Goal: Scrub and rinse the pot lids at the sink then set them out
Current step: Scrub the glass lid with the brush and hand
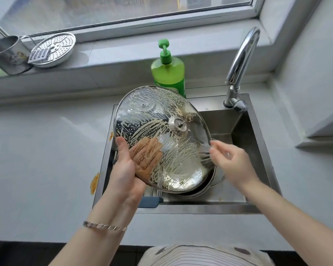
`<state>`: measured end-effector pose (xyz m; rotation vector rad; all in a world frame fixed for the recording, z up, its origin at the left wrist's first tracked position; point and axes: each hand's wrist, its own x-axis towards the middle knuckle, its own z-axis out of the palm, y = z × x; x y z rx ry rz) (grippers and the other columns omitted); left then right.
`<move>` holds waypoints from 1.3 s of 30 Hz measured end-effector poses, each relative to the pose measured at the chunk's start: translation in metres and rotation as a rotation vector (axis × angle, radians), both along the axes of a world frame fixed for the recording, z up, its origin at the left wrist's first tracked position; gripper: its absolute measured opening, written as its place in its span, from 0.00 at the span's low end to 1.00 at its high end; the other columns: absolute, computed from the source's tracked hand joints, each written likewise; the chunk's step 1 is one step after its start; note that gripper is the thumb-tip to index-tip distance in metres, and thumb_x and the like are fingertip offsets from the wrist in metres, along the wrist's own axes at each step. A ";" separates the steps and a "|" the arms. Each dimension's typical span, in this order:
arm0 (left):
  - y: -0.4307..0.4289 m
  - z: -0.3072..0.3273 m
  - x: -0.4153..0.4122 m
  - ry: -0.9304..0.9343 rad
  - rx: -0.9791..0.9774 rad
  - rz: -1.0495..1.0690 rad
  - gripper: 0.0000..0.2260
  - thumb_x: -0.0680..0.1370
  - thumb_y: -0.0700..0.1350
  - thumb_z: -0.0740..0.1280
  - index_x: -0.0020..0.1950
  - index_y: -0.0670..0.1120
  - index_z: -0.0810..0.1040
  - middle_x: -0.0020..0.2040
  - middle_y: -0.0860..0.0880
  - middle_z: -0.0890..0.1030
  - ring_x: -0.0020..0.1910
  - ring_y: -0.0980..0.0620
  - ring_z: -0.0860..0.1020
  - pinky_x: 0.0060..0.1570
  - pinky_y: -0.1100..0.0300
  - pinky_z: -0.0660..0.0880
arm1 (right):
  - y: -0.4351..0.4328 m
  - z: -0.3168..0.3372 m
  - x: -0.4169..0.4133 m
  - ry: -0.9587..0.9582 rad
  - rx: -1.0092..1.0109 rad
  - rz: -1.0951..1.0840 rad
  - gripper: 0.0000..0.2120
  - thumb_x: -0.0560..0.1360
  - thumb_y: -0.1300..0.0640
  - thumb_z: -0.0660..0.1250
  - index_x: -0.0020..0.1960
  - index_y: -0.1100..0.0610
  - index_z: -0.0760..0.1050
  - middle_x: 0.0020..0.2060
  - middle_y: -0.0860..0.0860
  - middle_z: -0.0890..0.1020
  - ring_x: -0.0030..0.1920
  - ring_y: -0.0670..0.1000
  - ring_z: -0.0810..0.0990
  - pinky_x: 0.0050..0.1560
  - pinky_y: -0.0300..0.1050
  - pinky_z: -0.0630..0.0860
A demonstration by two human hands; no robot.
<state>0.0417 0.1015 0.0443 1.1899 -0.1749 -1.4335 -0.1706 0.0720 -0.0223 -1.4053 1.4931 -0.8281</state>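
Note:
A large glass pot lid (161, 120) with a metal rim and a central knob is tilted over the sink (244, 120), its surface streaked with soapy foam. My left hand (123, 166) grips its lower left edge, thumb on top and fingers showing through the glass from beneath. My right hand (231, 160) is at the lid's right rim with fingertips against the edge. Grey blurred streaks lie there, and I cannot make out whether it pinches a scrubber.
Under the lid a dark round pan with a metal rim (202, 189) sits in the sink. A green soap bottle (168, 72) and the faucet (240, 62) stand behind. A perforated steamer plate (56, 47), grater and metal cup (6, 54) rest on the windowsill. Brown stains (94, 183) mark the counter.

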 end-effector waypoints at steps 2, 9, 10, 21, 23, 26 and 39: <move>0.000 0.002 0.000 -0.027 0.007 -0.034 0.27 0.75 0.62 0.54 0.52 0.40 0.76 0.46 0.43 0.85 0.45 0.47 0.84 0.44 0.56 0.81 | 0.011 0.007 0.013 -0.009 -0.133 0.160 0.11 0.72 0.41 0.64 0.53 0.36 0.76 0.44 0.41 0.78 0.37 0.40 0.76 0.42 0.31 0.72; 0.008 0.004 -0.001 -0.047 0.036 -0.102 0.28 0.69 0.61 0.59 0.51 0.36 0.77 0.45 0.39 0.84 0.43 0.46 0.84 0.35 0.58 0.81 | -0.025 0.003 -0.007 0.021 0.030 0.037 0.14 0.75 0.50 0.64 0.56 0.54 0.79 0.42 0.50 0.82 0.46 0.50 0.80 0.55 0.52 0.76; 0.007 0.003 0.000 -0.063 0.056 -0.098 0.28 0.71 0.61 0.58 0.51 0.37 0.77 0.45 0.39 0.84 0.43 0.46 0.84 0.34 0.58 0.81 | -0.018 0.004 0.000 0.001 0.013 0.118 0.14 0.73 0.45 0.64 0.56 0.46 0.79 0.44 0.45 0.81 0.48 0.48 0.79 0.53 0.49 0.76; 0.004 -0.002 -0.003 -0.056 0.084 -0.106 0.27 0.75 0.60 0.56 0.48 0.37 0.78 0.43 0.39 0.84 0.41 0.45 0.84 0.35 0.57 0.81 | -0.022 -0.013 -0.003 -0.064 0.012 0.098 0.14 0.70 0.43 0.63 0.48 0.51 0.76 0.33 0.49 0.81 0.37 0.43 0.76 0.44 0.42 0.73; 0.005 -0.001 -0.002 -0.038 0.077 -0.125 0.27 0.73 0.61 0.57 0.49 0.37 0.78 0.43 0.39 0.84 0.41 0.45 0.84 0.34 0.57 0.81 | -0.041 -0.016 -0.015 -0.015 0.041 -0.022 0.11 0.73 0.48 0.63 0.45 0.56 0.77 0.27 0.49 0.76 0.33 0.48 0.72 0.38 0.45 0.68; 0.006 -0.002 -0.004 -0.049 0.066 -0.170 0.29 0.69 0.61 0.59 0.50 0.36 0.78 0.45 0.39 0.84 0.42 0.44 0.84 0.34 0.58 0.80 | -0.056 -0.018 -0.023 -0.040 0.085 -0.058 0.14 0.74 0.51 0.62 0.33 0.57 0.75 0.22 0.44 0.72 0.30 0.48 0.68 0.36 0.43 0.65; 0.000 -0.003 -0.005 -0.068 0.122 -0.177 0.26 0.78 0.59 0.55 0.44 0.37 0.79 0.38 0.40 0.84 0.35 0.46 0.84 0.29 0.57 0.79 | -0.069 -0.014 -0.016 -0.007 0.074 0.103 0.13 0.67 0.42 0.64 0.44 0.49 0.79 0.28 0.43 0.81 0.31 0.38 0.76 0.40 0.38 0.75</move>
